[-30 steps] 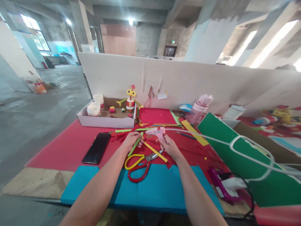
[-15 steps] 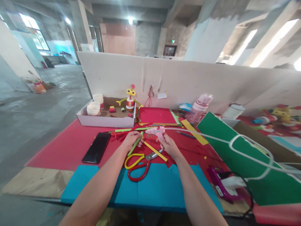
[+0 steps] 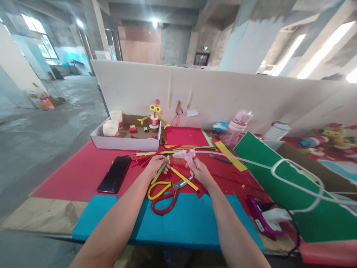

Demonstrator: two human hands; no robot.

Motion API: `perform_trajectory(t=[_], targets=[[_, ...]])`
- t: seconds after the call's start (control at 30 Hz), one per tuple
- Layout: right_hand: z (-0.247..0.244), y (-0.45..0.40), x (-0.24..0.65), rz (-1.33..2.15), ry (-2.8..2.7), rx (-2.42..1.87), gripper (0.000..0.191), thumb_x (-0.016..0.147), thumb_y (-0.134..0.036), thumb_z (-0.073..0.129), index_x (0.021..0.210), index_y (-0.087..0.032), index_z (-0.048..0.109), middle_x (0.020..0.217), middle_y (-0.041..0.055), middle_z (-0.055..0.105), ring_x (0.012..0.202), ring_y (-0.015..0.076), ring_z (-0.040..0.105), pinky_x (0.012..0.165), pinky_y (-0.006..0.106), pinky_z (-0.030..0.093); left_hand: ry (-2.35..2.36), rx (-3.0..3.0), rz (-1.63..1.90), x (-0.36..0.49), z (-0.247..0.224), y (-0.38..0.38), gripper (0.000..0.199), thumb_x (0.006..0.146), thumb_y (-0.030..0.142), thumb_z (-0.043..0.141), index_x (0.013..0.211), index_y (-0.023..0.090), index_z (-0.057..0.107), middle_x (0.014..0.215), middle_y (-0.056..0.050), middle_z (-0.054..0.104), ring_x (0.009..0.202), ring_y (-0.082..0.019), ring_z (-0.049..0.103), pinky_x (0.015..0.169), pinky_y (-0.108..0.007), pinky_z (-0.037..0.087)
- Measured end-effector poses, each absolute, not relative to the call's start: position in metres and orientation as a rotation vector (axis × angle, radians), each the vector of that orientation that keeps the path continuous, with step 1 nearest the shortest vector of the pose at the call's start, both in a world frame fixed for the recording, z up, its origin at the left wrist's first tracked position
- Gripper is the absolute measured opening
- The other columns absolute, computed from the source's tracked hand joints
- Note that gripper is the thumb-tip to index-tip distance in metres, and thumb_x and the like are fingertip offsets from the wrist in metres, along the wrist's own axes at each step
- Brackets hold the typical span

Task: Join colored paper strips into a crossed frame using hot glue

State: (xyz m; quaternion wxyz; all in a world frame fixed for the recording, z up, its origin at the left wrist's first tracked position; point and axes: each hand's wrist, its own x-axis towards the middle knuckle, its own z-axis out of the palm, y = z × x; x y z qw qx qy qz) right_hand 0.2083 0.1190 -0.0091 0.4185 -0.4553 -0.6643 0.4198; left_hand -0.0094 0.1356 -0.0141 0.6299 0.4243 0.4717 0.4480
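Observation:
My left hand pinches a green paper strip and a yellow paper strip, which meet at the fingertips. The green one slants down toward me; the yellow one runs down to the right. In my right hand is a pink glue gun, held by its handle. Its nozzle points left, close to the strips' upper ends; whether it touches them I cannot tell. Below both hands lie scissors with one yellow and one red handle, the blades partly under the yellow strip.
A black phone lies left of my hands. Behind it, a shallow box holds paper cups and a paper-cup figure. At right, a white cord crosses a green board near a purple power strip.
Almost nothing differs. Both hands keep their places, with the strips and the glue gun held as before; the view has shifted very slightly.

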Motion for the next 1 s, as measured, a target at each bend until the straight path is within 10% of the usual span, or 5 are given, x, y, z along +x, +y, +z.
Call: perform_trajectory(t=[1.0], targets=[[-0.0111, 0.121, 0.2103, 1.066, -1.657, -1.137, 0.032, 0.081, -0.05, 0.052, 0.087, -0.019, 0.051, 0.073, 0.0005, 0.059, 0.046, 0.0084, 0.046, 0.044, 0.022, 0.036, 1.083, 0.981, 1.013, -0.0092, -0.0125, 0.1347, 0.014, 0.078, 0.023, 0.062, 0.075, 0.013, 0.052, 0.058, -0.007, 0.065, 0.039, -0.012, 0.055, 0.038, -0.022, 0.045]])
